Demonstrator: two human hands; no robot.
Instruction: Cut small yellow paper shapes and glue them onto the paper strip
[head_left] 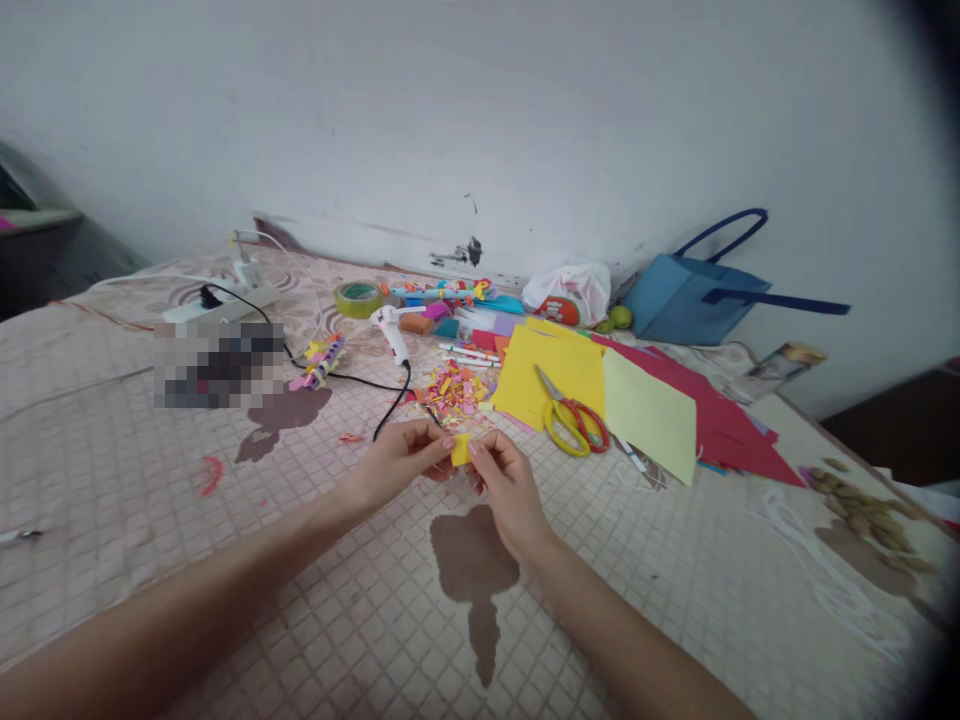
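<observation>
Between my two hands is a small yellow piece of paper (460, 450). My left hand (405, 455) pinches its left edge with thumb and fingers, and my right hand (510, 485) pinches its right edge. Both hands hover above the tiled-pattern cover, close to a heap of colourful paper scraps (459, 392). Beyond my right hand, scissors (571, 415) with one yellow and one red handle lie partly on yellow sheets (517, 375). A white glue gun (394, 335) with a black cord rests behind the hands.
A power strip (225, 300) with plugs and cords sits at the back left. Green tape (358, 298), markers (469, 355) and a white plastic bag (574, 290) line the back. On the right are a pale yellow sheet (651, 410), red sheets (724, 425), a blue bag (694, 297) and white cord (825, 590).
</observation>
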